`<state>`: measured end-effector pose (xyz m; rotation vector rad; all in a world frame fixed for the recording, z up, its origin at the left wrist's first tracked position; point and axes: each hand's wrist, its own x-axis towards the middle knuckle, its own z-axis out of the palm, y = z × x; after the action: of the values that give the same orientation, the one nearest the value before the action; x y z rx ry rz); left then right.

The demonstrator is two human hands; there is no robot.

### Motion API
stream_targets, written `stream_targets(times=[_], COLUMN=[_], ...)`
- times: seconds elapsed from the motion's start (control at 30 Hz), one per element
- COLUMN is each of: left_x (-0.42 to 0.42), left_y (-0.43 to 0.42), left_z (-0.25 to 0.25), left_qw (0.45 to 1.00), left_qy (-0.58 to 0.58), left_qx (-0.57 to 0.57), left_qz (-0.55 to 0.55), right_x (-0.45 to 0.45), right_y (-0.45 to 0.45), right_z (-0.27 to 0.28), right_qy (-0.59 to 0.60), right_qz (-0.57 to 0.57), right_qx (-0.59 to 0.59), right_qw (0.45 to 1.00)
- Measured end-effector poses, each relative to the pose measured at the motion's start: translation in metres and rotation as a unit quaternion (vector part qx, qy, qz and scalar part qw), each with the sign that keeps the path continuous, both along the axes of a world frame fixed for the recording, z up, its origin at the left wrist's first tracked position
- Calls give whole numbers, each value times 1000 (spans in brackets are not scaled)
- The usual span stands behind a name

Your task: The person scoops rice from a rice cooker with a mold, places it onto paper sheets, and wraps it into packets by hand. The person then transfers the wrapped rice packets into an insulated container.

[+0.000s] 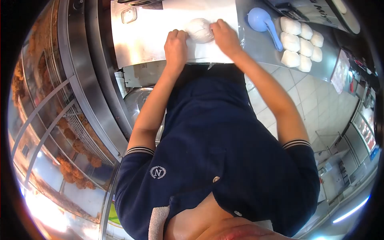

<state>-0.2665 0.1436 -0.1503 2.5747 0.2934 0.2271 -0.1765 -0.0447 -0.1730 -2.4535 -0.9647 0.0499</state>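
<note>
**White worktop [148, 44] brightly lit, eight white packets [289, 41] grouped at upper right, one rounded white bundle [199, 31] in hand**

I stand on a pale tiled floor [306, 94], with a glass-fronted display cabinet [82, 80] of browned, fried-looking pieces [72, 172] filling the left of the frame. The worktop lies at top centre, joined on its right by a grey metal counter [260, 50].

The bundle sits on the white surface at top centre, between my hands. My right hand [225, 38] pinches its right edge between thumb and fingers. My left hand [176, 47] has its fingers curled in against the left edge; their tips are turned away, so I can't tell how firmly they grip, or whether they grip at all.

Judging by the group on the counter, eight look done: they sit close together in rough rows, squarer than mine. The one I'm handling seems partway along, already a closed, rounded shape but not yet placed with the rest. What is inside it, I can't tell. Between it and the group lies a blue ladle [259, 20], which neither hand touches. A small clear square dish [129, 15] rests at the worktop's upper left, also untouched.
</note>
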Motion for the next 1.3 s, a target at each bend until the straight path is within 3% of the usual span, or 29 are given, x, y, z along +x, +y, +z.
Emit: stream_targets(times=[0.07,0.1,0.13,0.2,0.23,0.27,0.33,0.4,0.47,0.53,0.57,0.6,0.67,0.73,0.8,0.83,0.87,0.93,1.03,1.2,1.23,1.3], left_x=[1,4,6,14,16,19,24,34,43,49,51,57,65,68,75,81,82,92,110,123,121,113], left_y=[-13,-23,-34,-60,-73,-92,-111,-126,-153,-187,-202,-221,-255,-270,-262,-263,-264,-263,-265,-276,-275,-271], left_z=[-8,0,2,7,24,41,52,56,56,72,59,62,71,54,24,38,51,42,25,21,20,30], left_qw=[996,989,988,930,926,860,837,846,821,764,830,834,919,947,980,948,864,832,751,744,777,861], left_qy=[-56,-14,-19,-150,-173,-182,-200,-160,-136,-6,6,9,48,8,-144,-13,120,143,190,160,140,75], left_qx=[-48,-116,-124,-321,-330,-474,-510,-507,-549,-642,-548,-542,-357,-285,-133,-289,-430,-465,-575,-600,-566,-458], left_qz=[50,91,84,95,52,52,7,-37,-76,-67,-103,-108,-160,-145,28,131,234,268,264,248,236,206], right_x=[-16,-18,-14,2,2,2,-1,-4,-5,0,1,0,1,7,21,27,33,48,63,71,71,67], right_y=[4,4,0,-15,-23,-35,-67,-104,-147,-192,-217,-243,-295,-357,-420,-443,-459,-482,-488,-489,-483,-467], right_z=[11,19,27,49,69,91,124,145,153,156,155,152,142,133,123,117,105,78,49,56,65,89], right_qy=[54,152,145,400,424,472,525,507,497,497,492,469,446,344,375,410,415,386,398,366,359,97], right_qz=[-60,-101,-107,-180,-195,-185,-141,-99,-58,-55,-60,-69,-76,-121,-178,-233,-231,-208,-183,-228,-256,-281], right_qx=[91,117,111,293,258,301,411,405,371,297,305,286,280,267,265,250,254,156,170,146,126,102], right_qw=[993,976,977,849,846,808,732,754,782,813,813,833,847,892,870,846,843,885,883,891,889,949])
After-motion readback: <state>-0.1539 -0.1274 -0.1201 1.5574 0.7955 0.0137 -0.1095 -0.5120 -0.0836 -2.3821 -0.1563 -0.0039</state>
